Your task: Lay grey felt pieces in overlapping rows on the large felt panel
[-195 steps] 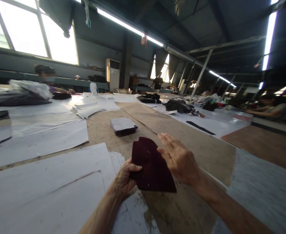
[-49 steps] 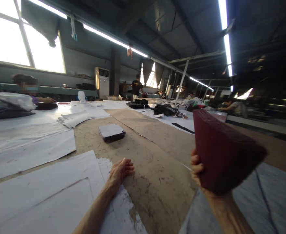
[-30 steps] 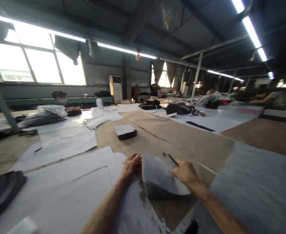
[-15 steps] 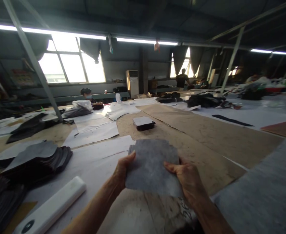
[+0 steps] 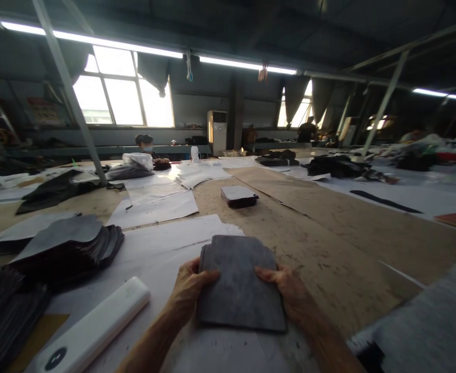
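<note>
A stack of cut fabric pieces [image 5: 239, 282], grey side up, lies low over the near edge of the big work table [image 5: 329, 243]. My left hand [image 5: 187, 290] grips its left edge, thumb on top. On the right edge, my right hand [image 5: 290, 292] holds it with the fingers curled over. Both hands are closed on the stack.
A fanned pile of dark grey cut pieces [image 5: 67, 246] lies at the left. A white bar-shaped device [image 5: 91, 326] sits near the front left. A small dark stack [image 5: 239, 196] rests further up the table. White paper sheets [image 5: 154, 207] cover the left. A person [image 5: 144, 145] works at the far end.
I brought the stack in from the right with the right hand, the left hand joined it, and it has come down lower toward the table. The view has swung left.
</note>
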Demonstrator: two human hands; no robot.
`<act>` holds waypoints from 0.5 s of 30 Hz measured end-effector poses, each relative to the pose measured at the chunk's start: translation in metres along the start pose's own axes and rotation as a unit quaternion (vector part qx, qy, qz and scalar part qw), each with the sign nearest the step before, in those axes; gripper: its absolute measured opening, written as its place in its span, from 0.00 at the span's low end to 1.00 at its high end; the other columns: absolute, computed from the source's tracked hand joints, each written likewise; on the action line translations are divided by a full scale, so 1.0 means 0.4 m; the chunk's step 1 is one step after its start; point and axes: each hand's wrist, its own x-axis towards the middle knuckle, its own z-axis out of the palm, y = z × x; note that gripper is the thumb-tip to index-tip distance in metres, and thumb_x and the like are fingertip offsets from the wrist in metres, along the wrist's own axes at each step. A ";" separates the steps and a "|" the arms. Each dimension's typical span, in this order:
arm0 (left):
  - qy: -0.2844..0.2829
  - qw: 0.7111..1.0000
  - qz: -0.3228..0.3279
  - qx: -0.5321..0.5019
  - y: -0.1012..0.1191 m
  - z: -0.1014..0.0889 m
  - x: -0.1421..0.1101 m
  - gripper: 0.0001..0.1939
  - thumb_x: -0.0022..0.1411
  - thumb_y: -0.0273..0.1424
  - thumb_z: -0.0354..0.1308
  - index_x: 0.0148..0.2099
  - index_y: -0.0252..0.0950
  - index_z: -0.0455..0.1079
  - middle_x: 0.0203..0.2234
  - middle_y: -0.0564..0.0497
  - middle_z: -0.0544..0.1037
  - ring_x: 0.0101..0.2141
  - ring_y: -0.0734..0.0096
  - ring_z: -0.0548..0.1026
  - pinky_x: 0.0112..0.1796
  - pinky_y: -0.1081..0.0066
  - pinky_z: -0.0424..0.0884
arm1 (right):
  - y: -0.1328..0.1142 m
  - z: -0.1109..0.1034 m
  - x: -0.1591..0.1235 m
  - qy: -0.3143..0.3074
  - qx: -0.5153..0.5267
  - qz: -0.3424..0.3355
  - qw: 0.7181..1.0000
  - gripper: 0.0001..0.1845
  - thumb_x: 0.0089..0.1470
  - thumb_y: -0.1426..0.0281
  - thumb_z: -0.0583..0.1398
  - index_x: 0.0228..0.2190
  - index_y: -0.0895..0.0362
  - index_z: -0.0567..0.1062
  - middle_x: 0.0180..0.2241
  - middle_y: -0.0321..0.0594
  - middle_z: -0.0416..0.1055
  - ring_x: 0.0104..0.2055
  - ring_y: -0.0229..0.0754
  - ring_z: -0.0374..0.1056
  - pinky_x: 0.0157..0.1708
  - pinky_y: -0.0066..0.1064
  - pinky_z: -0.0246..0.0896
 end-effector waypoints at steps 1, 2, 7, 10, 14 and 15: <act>0.004 1.000 -0.011 -0.001 -0.001 0.001 0.004 0.16 0.40 0.27 0.64 0.35 0.28 0.71 0.23 0.47 0.76 0.22 0.68 0.73 0.24 0.72 0.69 | -0.003 0.004 0.002 0.008 -0.012 0.003 1.000 0.20 0.35 0.70 0.63 0.36 0.62 0.72 0.29 0.44 0.75 0.30 0.47 0.71 0.31 0.34 0.67; 0.008 1.000 -0.020 -0.002 -0.003 0.004 0.008 0.16 0.40 0.27 0.64 0.35 0.27 0.71 0.21 0.46 0.76 0.21 0.68 0.72 0.23 0.72 0.69 | -0.006 0.009 0.003 0.016 -0.024 0.005 1.000 0.20 0.36 0.69 0.63 0.36 0.62 0.72 0.28 0.44 0.75 0.29 0.47 0.71 0.30 0.34 0.67; 0.017 1.000 -0.015 -0.009 -0.023 0.015 0.021 0.22 0.47 0.38 0.62 0.43 0.31 0.68 0.27 0.45 0.77 0.24 0.66 0.74 0.26 0.69 0.70 | -0.021 0.035 -0.015 0.056 -0.078 -0.007 0.995 0.17 0.39 0.65 0.63 0.34 0.57 0.74 0.20 0.37 0.73 0.22 0.41 0.68 0.21 0.27 0.63; 0.012 1.000 0.004 -0.001 -0.031 0.014 0.021 0.23 0.50 0.42 0.59 0.45 0.35 0.67 0.32 0.46 0.76 0.27 0.67 0.74 0.28 0.71 0.70 | -0.025 0.042 -0.030 0.075 -0.109 -0.014 0.991 0.15 0.41 0.61 0.63 0.31 0.57 0.75 0.16 0.36 0.71 0.18 0.40 0.66 0.16 0.26 0.60; 0.008 1.000 0.013 0.008 -0.031 0.010 0.023 0.24 0.47 0.42 0.62 0.45 0.35 0.67 0.32 0.48 0.76 0.27 0.68 0.74 0.28 0.72 0.69 | -0.019 0.032 -0.026 0.098 -0.115 -0.040 0.988 0.18 0.42 0.59 0.62 0.35 0.57 0.74 0.21 0.37 0.73 0.23 0.42 0.69 0.20 0.27 0.63; 0.005 1.000 0.010 0.008 -0.030 0.010 0.026 0.24 0.46 0.42 0.62 0.44 0.35 0.67 0.30 0.48 0.76 0.26 0.68 0.73 0.27 0.71 0.69 | -0.016 0.027 -0.022 0.102 -0.111 -0.047 0.987 0.20 0.42 0.59 0.62 0.36 0.57 0.74 0.25 0.38 0.75 0.25 0.43 0.70 0.22 0.27 0.64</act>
